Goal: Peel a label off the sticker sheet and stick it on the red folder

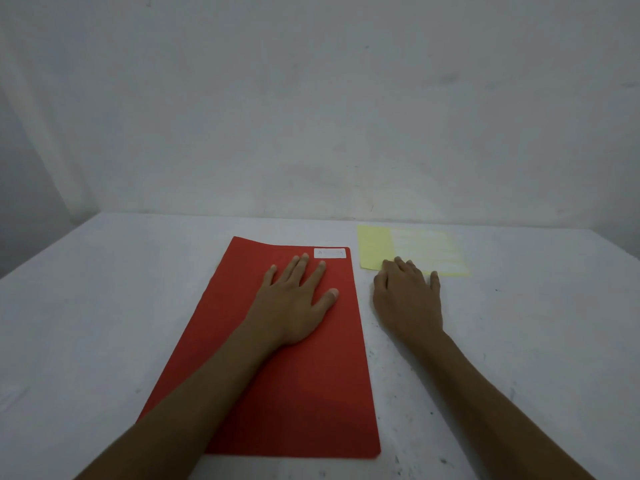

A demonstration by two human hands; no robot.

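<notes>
Two hands rest flat on a white tabletop (104,306), holding nothing.

The left hand (294,299) lies spread on the red folder (287,393), where a white label (330,253) already sits at the far right corner. The right hand (408,299), fingers loosely open, touches the yellow sticker sheet's (374,245) near edge. The sticking looks done; next likely just pressing the label smooth.

label (330,253) print too faint to read, right hand (407,295) covering sticker sheet (412,249) near edge
</notes>
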